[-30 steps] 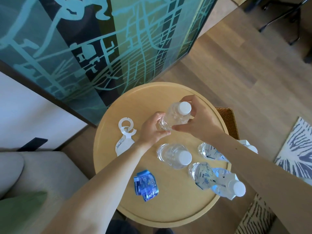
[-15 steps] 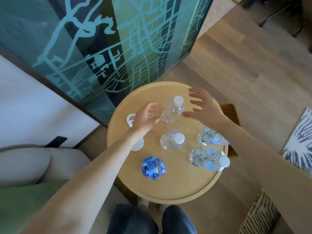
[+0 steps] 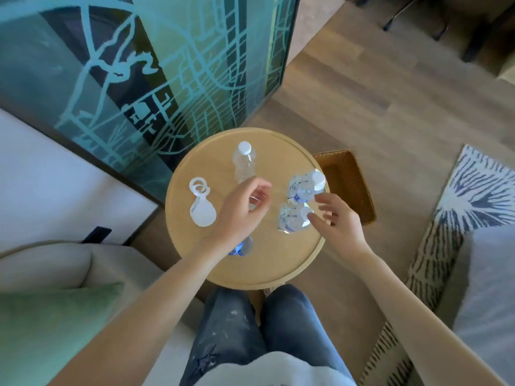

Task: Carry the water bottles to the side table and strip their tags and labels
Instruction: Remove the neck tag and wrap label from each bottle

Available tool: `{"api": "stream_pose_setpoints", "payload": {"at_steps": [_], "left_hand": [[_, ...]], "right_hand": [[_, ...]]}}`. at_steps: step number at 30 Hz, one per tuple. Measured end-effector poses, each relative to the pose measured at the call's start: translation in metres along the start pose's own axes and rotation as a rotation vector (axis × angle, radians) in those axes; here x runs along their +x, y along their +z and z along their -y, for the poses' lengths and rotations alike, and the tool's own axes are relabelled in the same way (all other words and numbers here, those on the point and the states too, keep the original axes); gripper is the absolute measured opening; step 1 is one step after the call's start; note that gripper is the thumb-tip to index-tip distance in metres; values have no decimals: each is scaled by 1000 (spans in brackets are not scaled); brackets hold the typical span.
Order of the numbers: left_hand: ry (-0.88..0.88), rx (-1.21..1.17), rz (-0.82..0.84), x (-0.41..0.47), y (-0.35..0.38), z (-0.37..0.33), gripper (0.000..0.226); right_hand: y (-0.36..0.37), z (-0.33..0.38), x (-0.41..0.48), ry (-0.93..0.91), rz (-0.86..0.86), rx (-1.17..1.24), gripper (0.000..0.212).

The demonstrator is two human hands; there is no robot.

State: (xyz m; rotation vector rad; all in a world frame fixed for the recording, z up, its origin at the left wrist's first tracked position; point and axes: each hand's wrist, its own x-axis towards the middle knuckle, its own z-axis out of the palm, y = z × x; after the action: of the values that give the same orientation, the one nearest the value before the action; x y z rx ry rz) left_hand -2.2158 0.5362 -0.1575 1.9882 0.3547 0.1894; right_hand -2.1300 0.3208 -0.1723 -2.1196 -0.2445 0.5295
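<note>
Now the bare bottle (image 3: 244, 162) stands released on the far side of the table (image 3: 278, 263). The left hand (image 3: 241, 210) is loosely curled and empty, and the right hand (image 3: 338, 227) spreads its fingers (image 3: 324, 203) toward a labelled bottle (image 3: 289, 221).

Bare bottle (image 3: 244, 162) upright on table (image 3: 278, 263); labelled bottle (image 3: 305, 186) right, another (image 3: 291, 221) nearer; tags (image 3: 201, 204) left.

A living room: pale sofa (image 3: 53, 264) with green cushion (image 3: 44, 330), round wooden side table (image 3: 281, 260), patterned rug (image 3: 473, 196), plank floor (image 3: 362, 93).
</note>
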Motion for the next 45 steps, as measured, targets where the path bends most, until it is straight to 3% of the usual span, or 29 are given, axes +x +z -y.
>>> {"api": "stream_pose_setpoints", "payload": {"at_steps": [7,17,26,38,45], "left_hand": [[-97,69,113,-9,50,16,21],[-240,34,106,-13,59,28,18],[-247,48,108,-14,50,23,16],[-107,-33,-5,29,-19,-58,19],[-63,-45,276,56,-63,-121,60]], "right_hand": [[22,-35,5,-75,58,-230,53],[36,-36,26,-91,26,-403,35],[19,-22,23,-205,37,-380,31],[-89,132,14,-487,88,-343,22],[-165,258,10,-733,49,-377,18]]}}
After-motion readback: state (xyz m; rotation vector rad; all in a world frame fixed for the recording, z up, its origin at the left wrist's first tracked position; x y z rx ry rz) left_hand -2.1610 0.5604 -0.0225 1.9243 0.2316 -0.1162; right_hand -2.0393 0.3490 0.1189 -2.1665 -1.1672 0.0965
